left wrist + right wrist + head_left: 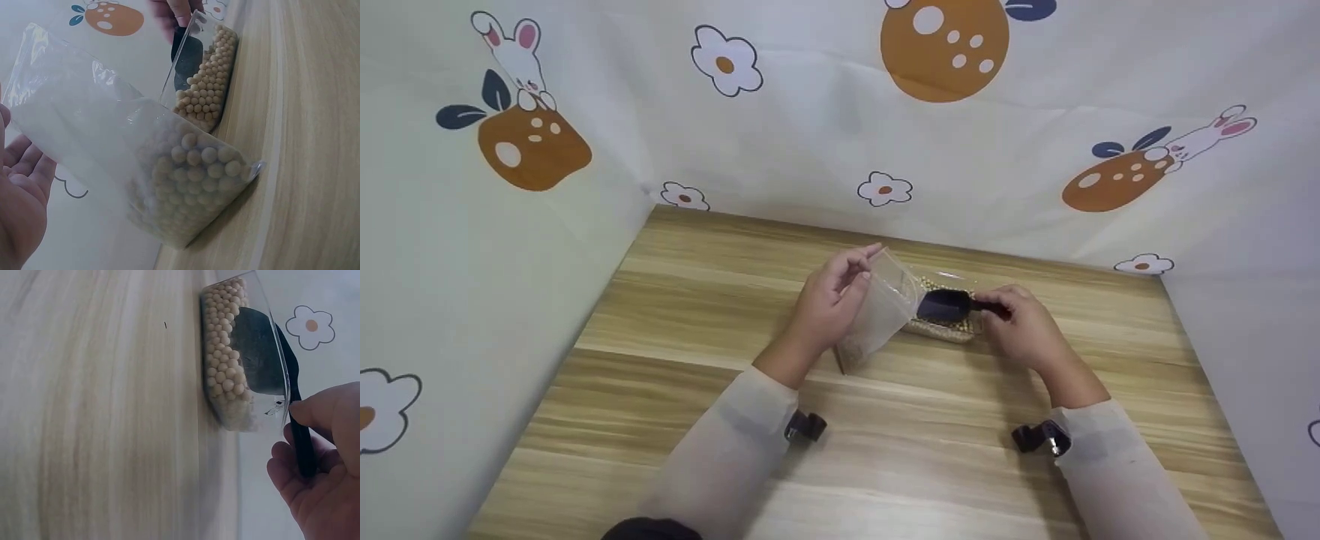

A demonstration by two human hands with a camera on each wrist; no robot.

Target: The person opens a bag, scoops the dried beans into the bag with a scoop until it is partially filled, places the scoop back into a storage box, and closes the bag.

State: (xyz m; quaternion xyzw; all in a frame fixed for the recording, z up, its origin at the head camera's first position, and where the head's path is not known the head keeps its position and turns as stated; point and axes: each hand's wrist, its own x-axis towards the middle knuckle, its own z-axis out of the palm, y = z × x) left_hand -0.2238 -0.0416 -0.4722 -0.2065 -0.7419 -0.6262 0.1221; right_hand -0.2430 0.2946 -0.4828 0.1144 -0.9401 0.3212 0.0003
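Note:
My left hand [834,296] pinches the upper edge of a clear plastic zip bag [877,311]. The left wrist view shows the bag [73,101] standing tilted on the table, with many round beige beads [194,163] in its lower part. Beside the bag is a clear plastic box [937,331] holding more of these beads [222,354]. My right hand [1024,326] grips the handle of a black scoop [945,306]. The scoop's blade [256,354] lies inside the box against the beads. In the head view, the bag's edge touches or overlaps the box; I cannot tell which.
The wood-grain table [660,315] stretches around the bag and box. Behind it and at both sides hangs pale cloth [810,135] printed with flowers, rabbits and orange fruit. A small black device is strapped to each sleeve [735,442].

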